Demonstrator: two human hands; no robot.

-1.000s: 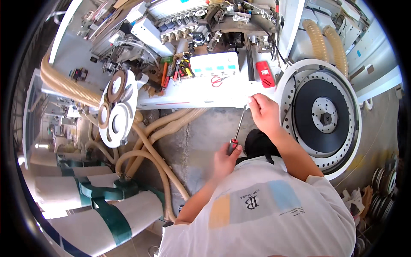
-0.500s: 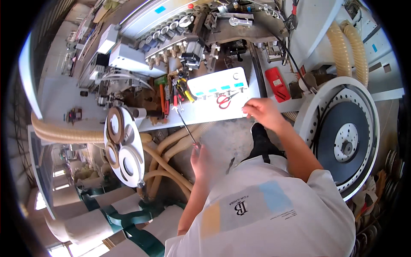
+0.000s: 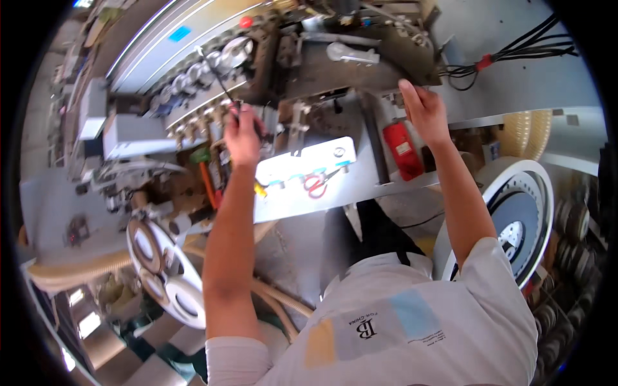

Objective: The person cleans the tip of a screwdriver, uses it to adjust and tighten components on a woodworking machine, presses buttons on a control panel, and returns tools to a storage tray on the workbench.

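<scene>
My left hand (image 3: 243, 134) is closed around the dark handle of a screwdriver (image 3: 215, 76). Its thin shaft points up and left toward a row of round metal fittings (image 3: 205, 72) on the machine. My right hand (image 3: 421, 110) rests on the lower right edge of a dark metal machine block (image 3: 347, 67), with the fingers curled over it. Between my arms lies a white plate (image 3: 293, 186) carrying red-handled scissors (image 3: 317, 184).
A red box (image 3: 402, 149) lies just below my right hand. Orange-handled tools (image 3: 207, 183) sit left of the plate. A large round disc (image 3: 518, 219) stands at the right, white spool wheels (image 3: 161, 267) and beige hoses (image 3: 71, 273) at the lower left, black cables (image 3: 515, 55) at the upper right.
Both hands have risen from the table edge to the machine. The left hand carried the screwdriver up to the fittings, and the right hand left the white plate for the dark block.
</scene>
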